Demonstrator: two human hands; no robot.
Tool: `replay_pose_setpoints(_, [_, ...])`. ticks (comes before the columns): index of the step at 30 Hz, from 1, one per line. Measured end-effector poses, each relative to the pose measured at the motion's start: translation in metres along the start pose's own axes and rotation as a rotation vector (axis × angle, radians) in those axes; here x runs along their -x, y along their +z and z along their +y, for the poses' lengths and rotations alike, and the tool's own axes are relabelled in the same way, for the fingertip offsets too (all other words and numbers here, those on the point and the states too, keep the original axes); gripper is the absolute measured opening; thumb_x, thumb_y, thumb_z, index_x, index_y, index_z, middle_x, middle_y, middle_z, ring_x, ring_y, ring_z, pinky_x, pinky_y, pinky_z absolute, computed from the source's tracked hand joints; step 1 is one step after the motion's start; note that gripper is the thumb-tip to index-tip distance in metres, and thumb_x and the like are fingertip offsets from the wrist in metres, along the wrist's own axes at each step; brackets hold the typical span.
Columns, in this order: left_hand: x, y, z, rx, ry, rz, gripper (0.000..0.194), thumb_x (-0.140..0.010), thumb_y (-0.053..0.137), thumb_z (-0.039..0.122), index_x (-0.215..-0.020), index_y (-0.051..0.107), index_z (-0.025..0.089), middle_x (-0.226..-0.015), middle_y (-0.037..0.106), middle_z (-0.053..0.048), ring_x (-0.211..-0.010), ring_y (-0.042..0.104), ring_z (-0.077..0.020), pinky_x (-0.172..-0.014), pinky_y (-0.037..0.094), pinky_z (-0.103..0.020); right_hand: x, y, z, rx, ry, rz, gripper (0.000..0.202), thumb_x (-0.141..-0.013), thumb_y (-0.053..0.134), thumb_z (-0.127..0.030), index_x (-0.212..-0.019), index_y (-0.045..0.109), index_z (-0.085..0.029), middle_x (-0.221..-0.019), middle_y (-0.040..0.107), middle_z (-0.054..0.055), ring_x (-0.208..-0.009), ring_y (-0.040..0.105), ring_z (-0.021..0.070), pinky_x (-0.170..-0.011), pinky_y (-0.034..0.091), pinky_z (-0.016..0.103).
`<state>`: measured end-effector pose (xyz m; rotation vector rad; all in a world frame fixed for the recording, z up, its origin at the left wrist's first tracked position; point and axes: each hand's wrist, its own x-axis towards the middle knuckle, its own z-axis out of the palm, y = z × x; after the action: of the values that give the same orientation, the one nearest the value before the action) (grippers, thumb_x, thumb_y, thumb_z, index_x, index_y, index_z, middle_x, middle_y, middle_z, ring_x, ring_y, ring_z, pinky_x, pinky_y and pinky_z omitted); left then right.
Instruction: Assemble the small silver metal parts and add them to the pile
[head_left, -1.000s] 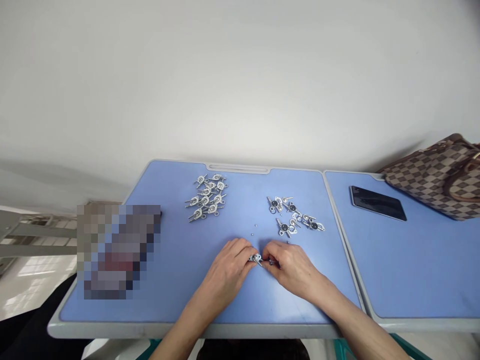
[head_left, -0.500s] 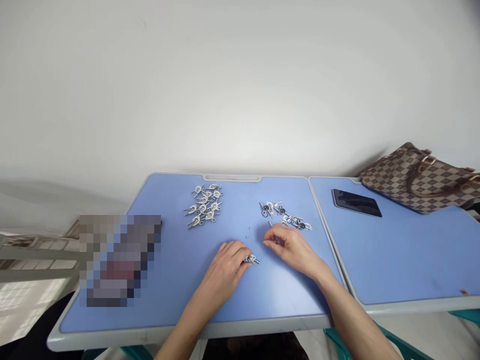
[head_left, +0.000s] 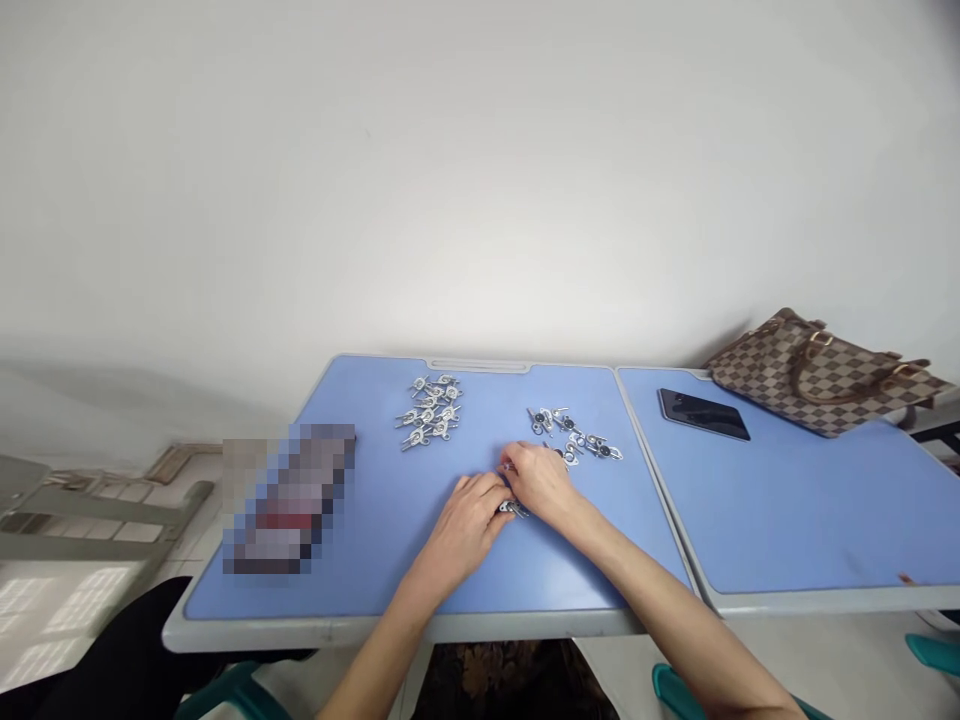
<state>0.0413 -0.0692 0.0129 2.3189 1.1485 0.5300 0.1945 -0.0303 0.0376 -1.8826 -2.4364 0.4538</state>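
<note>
Between the thumb and fingers of my left hand (head_left: 466,518) is a small silver metal part (head_left: 513,508), low over the blue table. My right hand (head_left: 538,478) is closed in a pinch just beyond it, close to my left fingertips; what it pinches is too small to make out. A cluster of silver metal parts (head_left: 431,412) lies on the table to the left. To the right lie loose metal pieces (head_left: 568,425), some with round black parts, partly behind my right hand.
A black phone (head_left: 705,413) and a brown checkered bag (head_left: 817,375) are on the adjoining right table (head_left: 810,510). A blurred-out object (head_left: 292,505) lies at the left of the near table (head_left: 360,570). A pale wall stands behind.
My right hand has moved left to my left hand, covering the spot where tiny silver bits lay. The camera view has shifted, with the table's left side now further right.
</note>
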Motion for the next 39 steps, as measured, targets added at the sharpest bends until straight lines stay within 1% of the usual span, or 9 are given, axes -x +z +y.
replay_pose_setpoints(6, [0.003,-0.001,-0.001,0.002,0.01,0.015,0.008,-0.092,0.057,0.017,-0.098,0.062,0.02,-0.102,0.063,-0.003,-0.096,0.058,-0.0198,-0.085,0.04,-0.035,0.008,0.003,0.0,0.054,0.014,-0.052,0.023,-0.092,0.046,-0.015,-0.103,0.066,-0.017,-0.101,0.071,0.01,-0.089,0.068,0.0214,-0.07,0.042,0.027])
replay_pose_setpoints(12, [0.002,0.001,-0.003,0.002,0.032,0.031,0.009,-0.093,0.057,0.019,-0.099,0.062,0.021,-0.1,0.064,-0.002,-0.094,0.058,-0.019,-0.084,0.039,-0.035,0.014,-0.004,0.003,0.099,0.002,-0.097,0.024,-0.09,0.045,-0.01,-0.102,0.065,-0.015,-0.096,0.071,0.012,-0.087,0.069,0.023,-0.068,0.044,0.027])
replay_pose_setpoints(16, [0.002,0.001,-0.003,-0.009,0.032,0.029,0.008,-0.093,0.056,0.019,-0.098,0.062,0.021,-0.1,0.064,-0.002,-0.094,0.059,-0.0192,-0.083,0.039,-0.035,0.02,-0.008,0.001,0.119,0.006,-0.12,0.026,-0.087,0.047,-0.005,-0.106,0.063,-0.011,-0.101,0.069,0.015,-0.088,0.069,0.0239,-0.07,0.046,0.028])
replay_pose_setpoints(22, [0.002,-0.001,-0.001,-0.01,0.04,0.027,0.01,-0.094,0.054,0.02,-0.1,0.063,0.021,-0.1,0.063,-0.003,-0.093,0.058,-0.0191,-0.084,0.039,-0.035,0.027,-0.005,0.004,0.089,0.007,-0.107,0.027,-0.088,0.045,-0.003,-0.108,0.061,-0.012,-0.104,0.067,0.015,-0.088,0.068,0.0227,-0.072,0.045,0.028])
replay_pose_setpoints(26, [0.002,-0.002,0.0,-0.005,0.031,0.018,0.01,-0.094,0.055,0.02,-0.1,0.062,0.021,-0.1,0.063,-0.003,-0.093,0.058,-0.0192,-0.084,0.038,-0.035,0.028,-0.003,0.013,0.027,0.002,-0.079,0.023,-0.091,0.045,-0.007,-0.103,0.064,-0.014,-0.1,0.07,0.013,-0.089,0.068,0.0219,-0.071,0.043,0.026])
replay_pose_setpoints(29, [0.002,-0.002,0.0,0.001,0.029,0.019,0.009,-0.094,0.055,0.02,-0.099,0.063,0.022,-0.099,0.064,-0.002,-0.092,0.058,-0.0189,-0.083,0.038,-0.035,0.029,-0.006,0.023,-0.05,-0.02,-0.074,0.019,-0.093,0.049,-0.014,-0.102,0.066,-0.018,-0.096,0.072,0.007,-0.091,0.067,0.0184,-0.072,0.042,0.023])
replay_pose_setpoints(33, [0.002,-0.002,0.0,0.008,0.025,0.02,0.009,-0.093,0.057,0.019,-0.1,0.063,0.021,-0.098,0.064,-0.002,-0.092,0.058,-0.0186,-0.084,0.038,-0.034,0.029,-0.012,0.035,-0.182,0.024,-0.005,0.017,-0.093,0.052,-0.017,-0.099,0.067,-0.019,-0.092,0.073,0.004,-0.085,0.066,0.0165,-0.072,0.041,0.024])
replay_pose_setpoints(36, [0.001,-0.003,0.001,0.01,0.023,0.02,0.01,-0.093,0.057,0.019,-0.1,0.063,0.021,-0.098,0.064,-0.002,-0.093,0.058,-0.0186,-0.085,0.038,-0.034,0.027,-0.012,0.034,-0.164,0.051,0.01,0.015,-0.093,0.055,-0.025,-0.096,0.069,-0.02,-0.092,0.074,0.005,-0.086,0.067,0.0181,-0.072,0.04,0.026])
replay_pose_setpoints(39, [0.001,-0.004,0.001,0.015,0.02,0.014,0.01,-0.093,0.056,0.017,-0.099,0.063,0.021,-0.099,0.064,-0.001,-0.093,0.057,-0.0182,-0.085,0.037,-0.034,0.024,-0.01,0.025,-0.084,0.042,-0.036,0.016,-0.091,0.059,-0.032,-0.096,0.069,-0.021,-0.094,0.074,0.005,-0.088,0.068,0.0205,-0.071,0.041,0.026])
